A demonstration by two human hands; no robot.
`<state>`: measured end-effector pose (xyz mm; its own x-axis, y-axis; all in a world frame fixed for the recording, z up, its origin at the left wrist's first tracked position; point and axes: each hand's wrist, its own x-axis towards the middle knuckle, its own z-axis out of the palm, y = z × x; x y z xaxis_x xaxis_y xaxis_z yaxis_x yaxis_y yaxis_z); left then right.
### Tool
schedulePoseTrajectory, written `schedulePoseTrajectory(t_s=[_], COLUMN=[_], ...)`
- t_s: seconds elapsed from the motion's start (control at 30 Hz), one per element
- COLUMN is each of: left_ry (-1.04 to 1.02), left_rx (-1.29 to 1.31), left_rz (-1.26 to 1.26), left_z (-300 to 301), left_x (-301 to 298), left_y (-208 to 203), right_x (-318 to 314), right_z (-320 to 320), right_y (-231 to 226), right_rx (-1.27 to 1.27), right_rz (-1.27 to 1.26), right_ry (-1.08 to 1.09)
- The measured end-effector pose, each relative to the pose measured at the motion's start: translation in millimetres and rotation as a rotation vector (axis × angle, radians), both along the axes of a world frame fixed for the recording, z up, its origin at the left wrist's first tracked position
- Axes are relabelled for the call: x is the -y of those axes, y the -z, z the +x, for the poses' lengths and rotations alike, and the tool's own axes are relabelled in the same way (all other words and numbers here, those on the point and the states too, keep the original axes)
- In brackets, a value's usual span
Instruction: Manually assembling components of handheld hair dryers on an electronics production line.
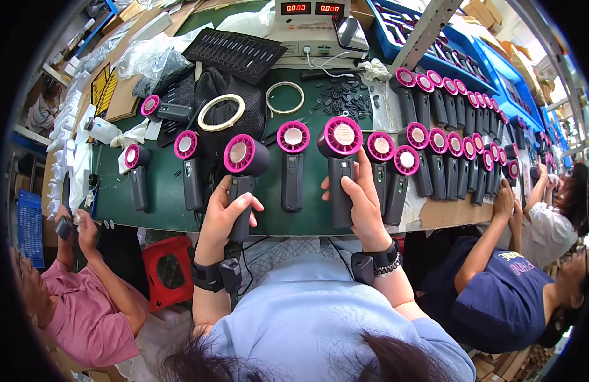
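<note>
Your left hand (pixel 226 215) is closed around the dark handle of the left blower (pixel 243 160), with your thumb across the front and your fingers bent round it. Your right hand (pixel 363 200) has the right blower (pixel 340 167), with your thumb on the front of the handle and one long finger reaching up toward the big pink ring. Both blowers are upright in front of you at the near side of the green table (pixel 268 202), with a third blower (pixel 293 167) lying between them. From up here I can't tell if the bottoms of the two held handles touch the table. Each blower is likely light enough for one hand, but the fat round head may make it top-heavy, so it could tip if you pinch it too low. The handle looks hard and smooth, and it might slip a little if your fingers are damp. The best place to hold seems to be the sides of the handle, just under the head. Keep your thumb off the little slot on the front (there seem to be tiny parts in it, and they may break). The pink ring has thin spokes, so don't squeeze it hard.
</note>
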<state>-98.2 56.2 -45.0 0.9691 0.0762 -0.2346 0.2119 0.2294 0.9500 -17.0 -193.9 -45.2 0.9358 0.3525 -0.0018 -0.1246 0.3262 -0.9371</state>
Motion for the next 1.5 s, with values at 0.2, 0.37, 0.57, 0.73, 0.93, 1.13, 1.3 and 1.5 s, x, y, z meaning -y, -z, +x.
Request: schedulePoseTrajectory(t_s=[0.2, 0.37, 0.57, 0.73, 0.93, 1.13, 1.3, 1.5], left_ry=[-0.069, -0.051, -0.022, -0.001, 0.036, 0.036, 0.023, 0.012], left_rx=[0.060, 0.099, 0.079, 0.072, 0.057, 0.107, 0.113, 0.114], left_rz=[-0.039, -0.178, -0.154, -0.137, -0.177, -0.166, -0.144, -0.108], left_z=[-10, -13, -21, -18, -22, -22, -22, -21], left_x=[2, -1, -2, 6, 2, -2, -2, 0], left_y=[0, -6, -4, -10, -5, -1, -2, -4], right_x=[-5, -7, -16, -13, -13, -18, -18, -15], right_z=[1, 2, 2, 2, 1, 1, 0, 0], right_y=[0, 1, 1, 3, 7, 9, 10, 14], right_rx=[0.007, -0.025, -0.114, -0.114, -0.106, -0.095, -0.094, -0.097], right_rz=[0.029, 0.029, -0.013, -0.029, 0.028, -0.002, -0.017, -0.005], right_ry=[-0.009, -0.007, 0.050, 0.094, 0.075, 0.087, 0.091, 0.066])
